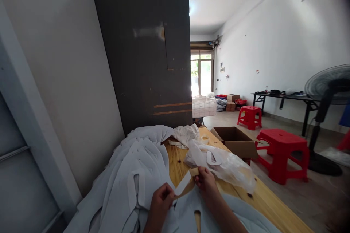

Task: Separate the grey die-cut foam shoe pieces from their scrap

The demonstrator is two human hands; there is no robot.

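Observation:
A narrow white strip [182, 185] stretches between my two hands, with a tan paper-like piece [194, 172] at its upper right end. My left hand [162, 197] pinches the strip's lower left end. The fingers of my right hand [205, 181] are closed on the tan end; whether it is backing paper I cannot tell. Beneath both hands lies a pale grey-blue fabric piece [188, 207] with a slot-shaped opening near its middle. To the left, a white U-shaped piece [132, 189] rests on a heap of similar fabric pieces [144, 156].
A clear plastic bag [232, 169] holding white U-shaped pieces lies on the wooden table [284, 211]. Crumpled white cloth [187, 134] is at the far end. Beyond the right edge stand an open cardboard box [239, 145], red stools [284, 140] and a fan [325, 105].

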